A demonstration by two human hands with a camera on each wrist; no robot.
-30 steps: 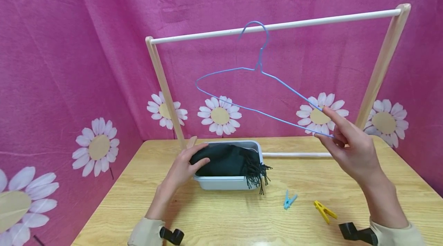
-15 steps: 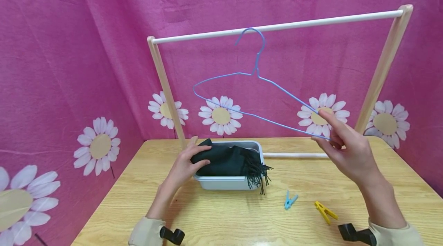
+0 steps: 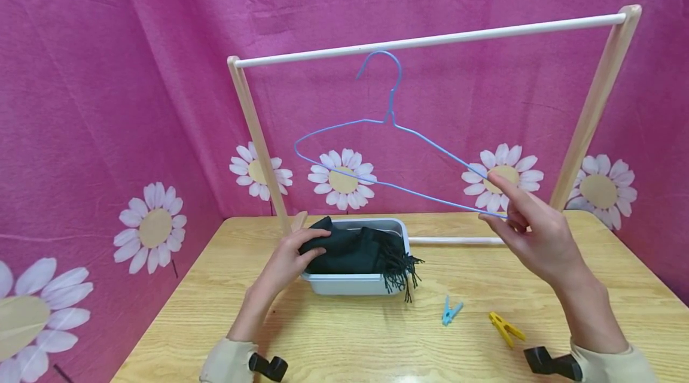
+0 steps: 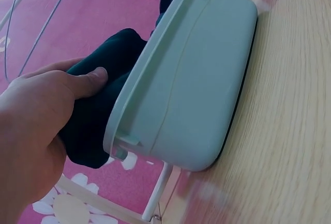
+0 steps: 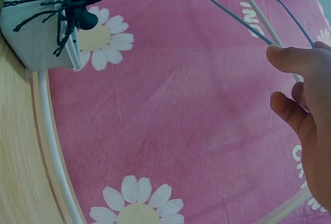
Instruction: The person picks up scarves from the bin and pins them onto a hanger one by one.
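My right hand holds a thin blue wire hanger by its right corner, with the index finger along the upper arm and the thumb at the lower bar. The hanger is raised and tilted, its hook a little below the white rail in the head view. A dark green fringed scarf lies bunched in a light grey plastic bin, tassels hanging over the front right rim. At the bin's left end my left hand grips the scarf, thumb in front; its other fingers are partly hidden behind the cloth.
A clothes rack with wooden posts and a white rail stands behind the bin. On the wooden table lie a light blue clothespin and a yellow clothespin. A pink flowered cloth hangs behind.
The hanger has come down and slightly left with my right hand, its hook dropping below the rail. My left hand has lifted a fold of the scarf slightly at the bin's left end.
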